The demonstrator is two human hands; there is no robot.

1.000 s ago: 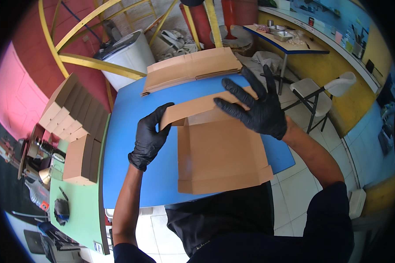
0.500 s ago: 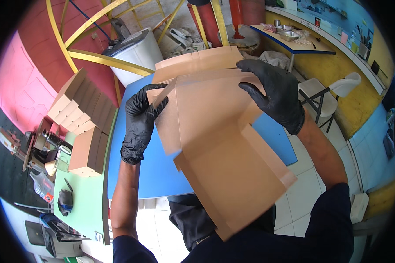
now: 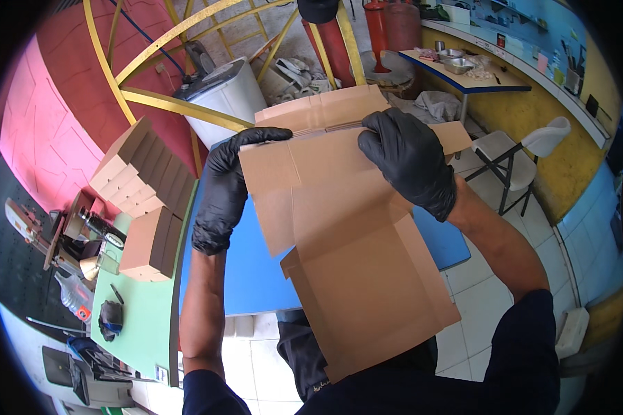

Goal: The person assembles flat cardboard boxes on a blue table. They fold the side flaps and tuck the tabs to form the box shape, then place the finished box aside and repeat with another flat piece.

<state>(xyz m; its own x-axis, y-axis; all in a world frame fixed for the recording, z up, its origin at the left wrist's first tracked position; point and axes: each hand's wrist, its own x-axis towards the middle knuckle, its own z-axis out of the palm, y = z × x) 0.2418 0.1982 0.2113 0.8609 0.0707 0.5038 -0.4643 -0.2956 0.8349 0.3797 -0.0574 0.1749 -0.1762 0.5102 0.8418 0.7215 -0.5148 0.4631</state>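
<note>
A brown cardboard box [image 3: 374, 290], partly unfolded, hangs over the near edge of the blue table [image 3: 256, 277], its creased tray part toward my body. In a black glove, my left hand [image 3: 223, 187] grips the box's far left corner, one finger stretched along the top edge. My right hand [image 3: 412, 162], gloved too, is closed over the far flap, its fingertips curled and partly hidden at the fold. Behind the flap lie more flat cardboard pieces [image 3: 318, 107], layered together.
On the left, a green table [image 3: 142, 311] bears several folded brown boxes [image 3: 149, 242], a dark pouch [image 3: 111, 319] and a pen. Beyond stand a white washing machine [image 3: 232, 100] and yellow metal bars [image 3: 187, 108]. A folding chair [image 3: 512, 155] is at the right.
The far flap has been bent flatter, with a side tab now sticking out at the right. My right hand has moved left and down, and its fingers have curled onto the flap.
</note>
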